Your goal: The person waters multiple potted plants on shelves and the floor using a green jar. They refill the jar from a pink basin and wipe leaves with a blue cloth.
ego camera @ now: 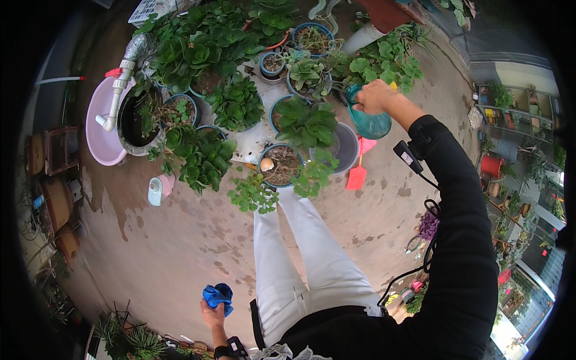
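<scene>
My right hand [377, 96], arm stretched out forward, grips a translucent teal plastic vessel [371, 126] by its upper part; its exact kind is not plain. It is held near a leafy geranium-like plant [382, 60] and beside a grey plastic bucket [350, 153]. Down at my left side, my left hand [213, 315] holds a bunched blue cloth [219, 296]. Before my feet stands a blue-rimmed flowerpot [288, 173] with dry litter and an eggshell [267, 164] in it. Behind that pot, a rosette-leaved succulent [303, 121] grows in another blue-rimmed pot.
A small red shovel [357, 177] lies right of the bucket. To the left are a pink-and-mint container [161, 189], a dark round basin [135, 119], a pink tub [101, 139] and a pipe with a red-handled valve [121, 76]. Plant shelves [513, 108] line the right side.
</scene>
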The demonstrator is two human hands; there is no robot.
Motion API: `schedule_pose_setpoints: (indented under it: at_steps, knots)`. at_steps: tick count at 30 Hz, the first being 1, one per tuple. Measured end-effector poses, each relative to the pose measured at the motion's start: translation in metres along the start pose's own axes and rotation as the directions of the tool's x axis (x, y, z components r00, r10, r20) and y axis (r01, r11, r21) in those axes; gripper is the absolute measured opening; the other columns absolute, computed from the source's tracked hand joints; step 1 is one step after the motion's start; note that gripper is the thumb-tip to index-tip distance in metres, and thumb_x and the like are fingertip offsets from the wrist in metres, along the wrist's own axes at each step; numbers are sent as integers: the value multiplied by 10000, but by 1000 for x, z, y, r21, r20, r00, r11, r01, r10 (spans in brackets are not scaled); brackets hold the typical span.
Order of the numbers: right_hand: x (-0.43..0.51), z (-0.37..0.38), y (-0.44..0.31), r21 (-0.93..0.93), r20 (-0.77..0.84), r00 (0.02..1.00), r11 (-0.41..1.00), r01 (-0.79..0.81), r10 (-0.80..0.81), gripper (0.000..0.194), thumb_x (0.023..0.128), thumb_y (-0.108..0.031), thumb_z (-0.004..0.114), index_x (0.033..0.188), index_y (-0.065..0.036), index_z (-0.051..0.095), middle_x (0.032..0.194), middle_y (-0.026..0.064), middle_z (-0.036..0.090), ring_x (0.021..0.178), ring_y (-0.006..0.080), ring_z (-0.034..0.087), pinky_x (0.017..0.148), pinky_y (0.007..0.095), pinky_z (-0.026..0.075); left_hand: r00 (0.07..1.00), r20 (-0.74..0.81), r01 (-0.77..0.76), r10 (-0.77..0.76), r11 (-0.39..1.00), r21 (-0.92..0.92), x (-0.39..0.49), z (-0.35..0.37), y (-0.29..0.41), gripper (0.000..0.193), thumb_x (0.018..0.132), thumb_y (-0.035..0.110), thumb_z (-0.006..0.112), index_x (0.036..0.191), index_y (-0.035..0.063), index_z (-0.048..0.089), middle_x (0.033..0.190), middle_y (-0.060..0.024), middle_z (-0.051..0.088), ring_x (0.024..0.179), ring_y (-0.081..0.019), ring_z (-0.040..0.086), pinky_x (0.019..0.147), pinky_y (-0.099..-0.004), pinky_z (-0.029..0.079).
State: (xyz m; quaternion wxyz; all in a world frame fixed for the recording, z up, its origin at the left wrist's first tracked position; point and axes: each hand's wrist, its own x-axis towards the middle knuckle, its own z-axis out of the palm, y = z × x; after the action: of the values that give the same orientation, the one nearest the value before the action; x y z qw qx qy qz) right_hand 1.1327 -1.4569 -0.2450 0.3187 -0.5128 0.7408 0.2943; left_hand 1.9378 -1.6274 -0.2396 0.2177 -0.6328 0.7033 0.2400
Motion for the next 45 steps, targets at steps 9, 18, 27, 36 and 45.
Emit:
schedule_pose_setpoints:
  at_steps: [9, 18, 27, 36, 45]
  knots:
    - [-182, 69, -22, 185, -744, 642, 980, -68, 185, 324, 982, -365, 535, 784, -112, 581, 755, 57, 569, 764, 260, 632, 1040, 439, 444, 972, -43, -229, 232, 971, 63, 48, -38, 0, 580, 642, 202, 729, 1170, 15, 578, 1116, -191, 619, 1012, -422, 614, 870, -473, 511]
    - [-420, 183, -58, 515, -668, 457, 808, -285, 587, 277, 890, -321, 658, 750, -100, 569, 722, 56, 555, 703, 258, 621, 1005, 448, 476, 931, 43, -360, 362, 896, 260, 49, -72, 125, 682, 618, 308, 767, 1216, 30, 592, 1169, -204, 649, 1095, -386, 624, 950, -450, 508]
    - [-663, 461, -85, 735, -438, 249, 503, -455, 864, 239, 844, -233, 710, 738, -64, 578, 695, 105, 556, 655, 324, 608, 977, 469, 484, 891, 82, -443, 447, 813, 378, -101, 9, 315, 720, 655, 377, 744, 1296, 98, 570, 1255, -167, 634, 1150, -354, 611, 967, -451, 500]
    - [-824, 615, -56, 743, -241, 292, 370, -558, 925, 262, 868, -231, 677, 719, -48, 565, 697, 148, 590, 649, 371, 606, 970, 479, 484, 776, 18, -585, 630, 709, 393, -286, 105, 484, 761, 678, 399, 719, 1352, 105, 523, 1339, -137, 580, 1218, -320, 574, 980, -432, 496]
    - [-815, 599, 130, 629, -455, 462, 642, -438, 761, 323, 896, -265, 653, 672, -52, 561, 642, 135, 564, 594, 362, 570, 958, 484, 489, 794, 21, -562, 607, 722, 404, -338, 169, 542, 710, 699, 383, 707, 1340, 141, 520, 1329, -120, 584, 1167, -344, 595, 941, -456, 507]
